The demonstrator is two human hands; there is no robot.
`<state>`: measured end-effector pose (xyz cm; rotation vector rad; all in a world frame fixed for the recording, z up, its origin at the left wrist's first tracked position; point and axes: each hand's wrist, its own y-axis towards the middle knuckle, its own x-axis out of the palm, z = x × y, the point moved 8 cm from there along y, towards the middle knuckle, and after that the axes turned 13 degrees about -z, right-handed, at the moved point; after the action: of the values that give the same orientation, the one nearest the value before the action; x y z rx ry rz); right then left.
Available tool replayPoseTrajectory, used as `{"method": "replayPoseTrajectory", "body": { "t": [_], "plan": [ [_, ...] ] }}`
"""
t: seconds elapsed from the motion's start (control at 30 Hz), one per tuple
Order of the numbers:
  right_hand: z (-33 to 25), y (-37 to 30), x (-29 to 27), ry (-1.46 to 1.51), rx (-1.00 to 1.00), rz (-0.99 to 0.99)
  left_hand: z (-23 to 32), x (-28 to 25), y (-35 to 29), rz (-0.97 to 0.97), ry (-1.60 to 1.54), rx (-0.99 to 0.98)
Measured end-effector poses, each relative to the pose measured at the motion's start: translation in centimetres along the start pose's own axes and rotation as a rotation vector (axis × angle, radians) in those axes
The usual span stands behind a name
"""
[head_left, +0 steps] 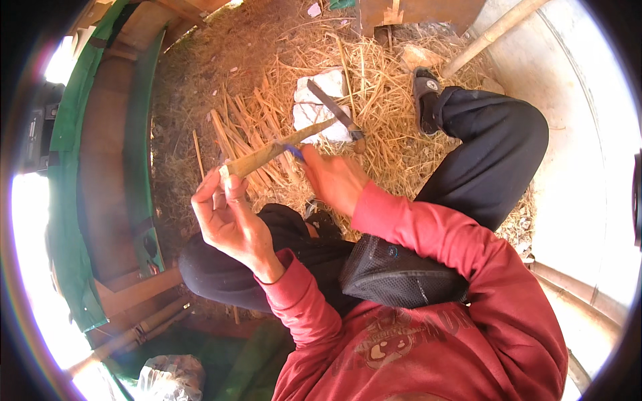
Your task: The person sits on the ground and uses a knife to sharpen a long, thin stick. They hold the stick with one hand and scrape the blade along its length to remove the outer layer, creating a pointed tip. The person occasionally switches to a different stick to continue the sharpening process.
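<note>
A greenish-brown strip of bamboo or wood [257,160] slants up from my left hand [234,224] toward the white block. My left fingertips and thumb pinch its near, pale cut end. My right hand [334,179] is closed beside the strip's middle around a small blue object [293,152], which touches the strip; its kind is mostly hidden by the fingers. Just past the strip's far end, a long-bladed machete [326,101] lies across the white block [309,115], its wooden handle hanging off the right side.
Split strips [244,130] lie left of the block, and straw and shavings [388,100] cover the ground. My bent leg [491,154] in dark trousers is on the right, a black mesh bag [404,271] on my lap. Green-edged boards [107,167] stand left, a pale wall [568,134] right.
</note>
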<state>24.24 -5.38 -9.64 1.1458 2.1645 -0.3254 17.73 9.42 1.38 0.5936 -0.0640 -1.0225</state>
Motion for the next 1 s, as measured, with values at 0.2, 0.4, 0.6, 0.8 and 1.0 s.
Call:
{"method": "replayPoseTrajectory", "body": {
  "t": [0.2, 0.4, 0.6, 0.8, 1.0],
  "plan": [
    [6.3, 0.5, 2.4, -0.099, 0.355, -0.153, 0.1, 0.0, 0.0, -0.008, 0.018, -0.025],
    [18.5, 0.6, 6.8, -0.736, 0.347, -0.523, 0.4, 0.3, 0.0, -0.019, 0.043, -0.034],
    [11.2, 2.5, -1.2, -0.021, 0.458, 0.196, -1.1, -2.1, 0.2, 0.047, 0.037, -0.098],
    [-3.9, 0.6, -2.4, 0.224, -0.059, 0.030, -0.6, -1.3, 0.1, 0.030, 0.032, -0.084],
    [1.2, 0.6, -0.6, -0.056, 0.174, 0.021, 0.5, -0.4, 0.1, 0.006, 0.060, -0.065]
  ]
}}
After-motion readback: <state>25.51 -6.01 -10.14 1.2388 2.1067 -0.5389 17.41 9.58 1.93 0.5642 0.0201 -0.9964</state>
